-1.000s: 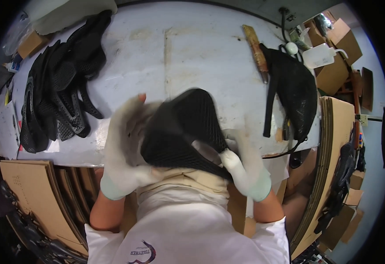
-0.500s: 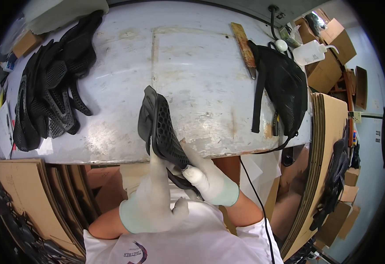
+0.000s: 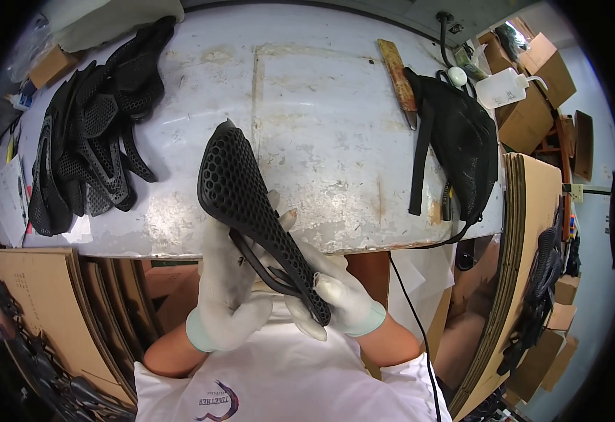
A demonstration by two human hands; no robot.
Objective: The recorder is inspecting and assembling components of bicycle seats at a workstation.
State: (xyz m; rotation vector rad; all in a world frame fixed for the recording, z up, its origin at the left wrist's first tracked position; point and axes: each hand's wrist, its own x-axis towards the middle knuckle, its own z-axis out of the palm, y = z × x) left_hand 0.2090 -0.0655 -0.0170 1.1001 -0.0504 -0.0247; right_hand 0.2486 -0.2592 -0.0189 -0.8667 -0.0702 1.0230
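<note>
A black bicycle saddle [image 3: 245, 188] with a honeycomb top hangs slanted above the front edge of the workbench. Its wide end points up and left, its narrow nose down and right. My left hand [image 3: 224, 285], in a white glove with a mint cuff, holds it from beneath and at the left, near the rails; part of these fingers is hidden behind the saddle. My right hand [image 3: 349, 299], gloved alike, is closed around the nose, thumb along its right side.
A heap of black honeycomb saddles [image 3: 100, 130] lies on the bench [image 3: 321, 141] at the left. At the right are a rusty flat blade [image 3: 396, 77], a black bag [image 3: 455, 141] and a white squeeze bottle [image 3: 502, 88]. Cardboard sheets [image 3: 532, 232] stand beside the bench; a cable [image 3: 414, 323] hangs down.
The saddle has been turned from nearly edge-on so that its honeycomb top faces me. Its wide end has swung left, and both hands have shifted with it.
</note>
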